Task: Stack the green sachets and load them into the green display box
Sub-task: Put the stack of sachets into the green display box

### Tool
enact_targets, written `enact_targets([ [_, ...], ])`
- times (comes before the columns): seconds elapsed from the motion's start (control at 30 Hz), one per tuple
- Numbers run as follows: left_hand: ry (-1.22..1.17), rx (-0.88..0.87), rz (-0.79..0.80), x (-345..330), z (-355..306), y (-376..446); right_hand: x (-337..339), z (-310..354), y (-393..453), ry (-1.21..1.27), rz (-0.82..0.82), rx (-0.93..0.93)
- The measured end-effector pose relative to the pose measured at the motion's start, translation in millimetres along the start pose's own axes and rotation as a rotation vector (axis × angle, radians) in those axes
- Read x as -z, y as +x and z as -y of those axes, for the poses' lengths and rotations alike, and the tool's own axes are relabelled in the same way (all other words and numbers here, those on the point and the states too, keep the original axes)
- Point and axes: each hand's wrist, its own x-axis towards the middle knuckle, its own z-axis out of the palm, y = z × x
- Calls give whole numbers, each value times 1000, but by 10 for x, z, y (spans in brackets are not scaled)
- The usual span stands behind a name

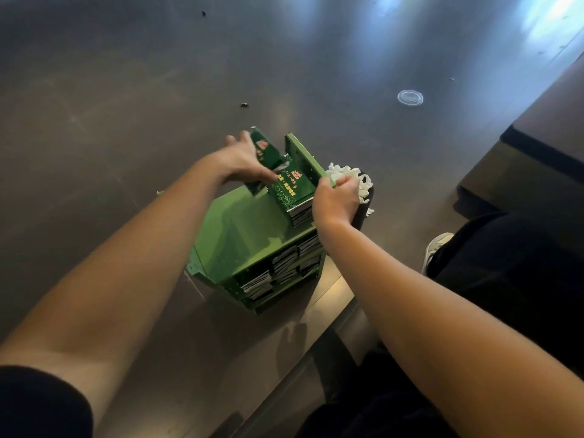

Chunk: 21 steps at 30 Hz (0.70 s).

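Gripping a sachet in the left hand over the box, right hand curled on the box's flap — sachet stack between.

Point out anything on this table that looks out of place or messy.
Three things stand out. White torn scraps are heaped just behind the right hand, beside the green display box. A clear round lid lies alone farther out on the table. A few small dark specks litter the surface.
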Motion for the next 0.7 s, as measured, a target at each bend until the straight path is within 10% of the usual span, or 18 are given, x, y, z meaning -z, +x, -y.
enact_targets([
  [0.33,162,-102,35,-640,-406,59,-39,210,156,-764,379,493],
  [0.7,-268,-108,18,-894,133,-78,-18,132,237,-1116,303,707],
])
